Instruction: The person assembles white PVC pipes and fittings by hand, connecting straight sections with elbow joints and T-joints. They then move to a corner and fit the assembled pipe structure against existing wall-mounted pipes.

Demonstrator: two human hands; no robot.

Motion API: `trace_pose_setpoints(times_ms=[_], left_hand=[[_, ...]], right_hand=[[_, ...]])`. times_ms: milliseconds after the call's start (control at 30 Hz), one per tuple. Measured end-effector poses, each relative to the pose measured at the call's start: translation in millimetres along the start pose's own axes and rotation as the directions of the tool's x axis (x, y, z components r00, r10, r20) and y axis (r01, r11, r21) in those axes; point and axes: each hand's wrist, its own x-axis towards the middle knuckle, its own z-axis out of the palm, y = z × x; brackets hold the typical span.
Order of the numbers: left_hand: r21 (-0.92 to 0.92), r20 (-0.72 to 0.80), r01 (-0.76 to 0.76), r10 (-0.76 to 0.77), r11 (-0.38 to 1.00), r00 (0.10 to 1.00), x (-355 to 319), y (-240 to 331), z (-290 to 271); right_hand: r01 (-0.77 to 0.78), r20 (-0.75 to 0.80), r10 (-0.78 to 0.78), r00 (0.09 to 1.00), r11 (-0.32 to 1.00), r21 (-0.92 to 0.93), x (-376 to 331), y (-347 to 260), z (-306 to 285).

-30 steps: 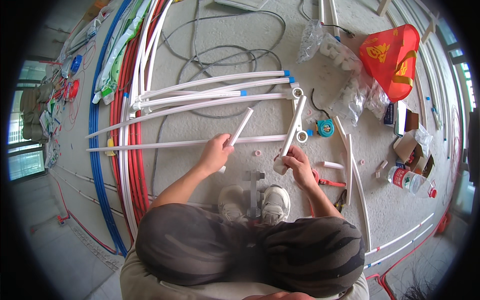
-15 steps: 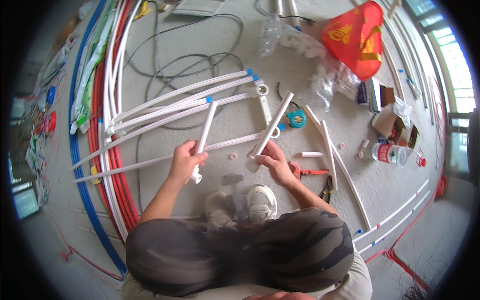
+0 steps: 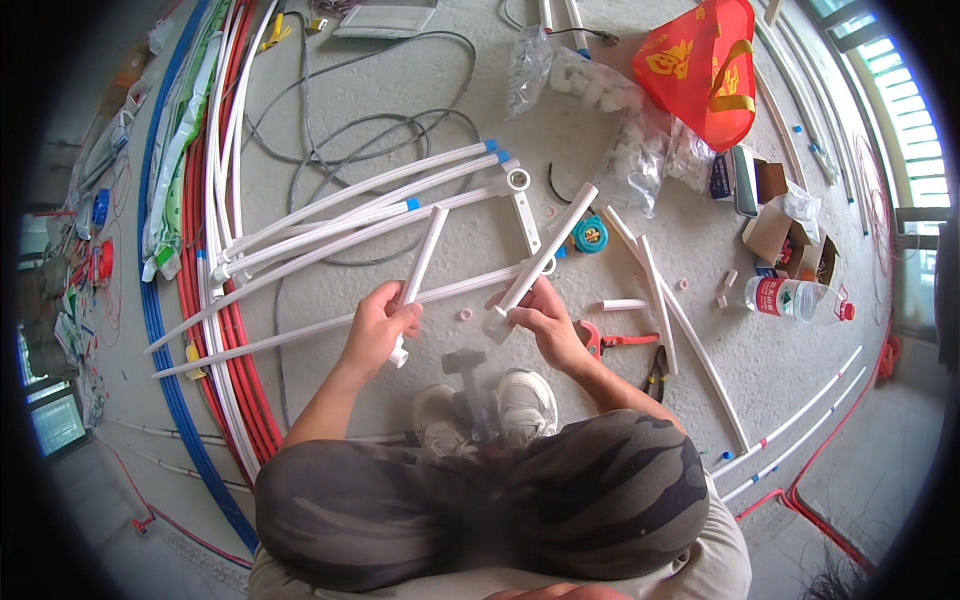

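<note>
Both pipe pieces lifted; red bag [image 3: 703, 66] beyond right hand [image 3: 545, 318].

Red bag: a glossy red plastic bag with yellow printing [image 3: 705, 70] lies at the top right of the floor.
Clear bags: transparent plastic bags of small white fittings [image 3: 625, 120] sit just left of the red bag.
Box: an open brown cardboard box [image 3: 775, 225] stands right of them.
Bottle label: a clear plastic bottle with a red-and-white label [image 3: 795, 298] lies on its side below the box.
</note>
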Motion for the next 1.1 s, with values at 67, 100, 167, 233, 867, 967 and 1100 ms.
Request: trace_pose_setpoints(times_ms=[67,100,167,233,867,967,1100], left_hand=[[0.169,-0.059,-0.051,0.062,0.984,0.996,4.5,-17.4,-6.1],[0.253,-0.086,-0.073,0.097,0.965,0.992,5.3,-24.8,-9.1],[0.219,-0.052,-0.066,0.079,0.974,0.995,5.4,-32.9,-12.4],[0.177,-0.047,-0.058,0.067,0.983,0.997,5.1,-34.4,-10.8],[-0.124,-0.087,0.032,-0.043,0.992,0.995,-0.4,-13.3,-3.5],[-0.156,-0.073,0.047,-0.059,0.987,0.996,-1.0,-11.0,-3.5],[-0.189,-0.06,0.065,-0.077,0.98,0.995,-2.8,-9.9,-4.1]], right_hand=[[0.012,0.004,-0.012,1.0,1.0,0.001,-0.5,-0.4,-0.6],[0.012,-0.001,-0.012,1.0,1.0,-0.009,-0.5,-0.1,-0.2],[0.013,-0.013,-0.013,1.0,1.0,-0.029,0.3,1.4,0.2],[0.024,-0.031,-0.026,0.999,0.998,-0.061,0.6,4.3,-2.4],[-0.026,-0.191,0.038,0.981,0.998,0.065,-9.1,19.1,-2.9],[-0.019,-0.189,0.037,0.981,0.995,0.096,-7.7,22.3,-4.5],[-0.031,-0.169,0.051,0.984,0.992,0.118,-7.2,22.1,-1.6]])
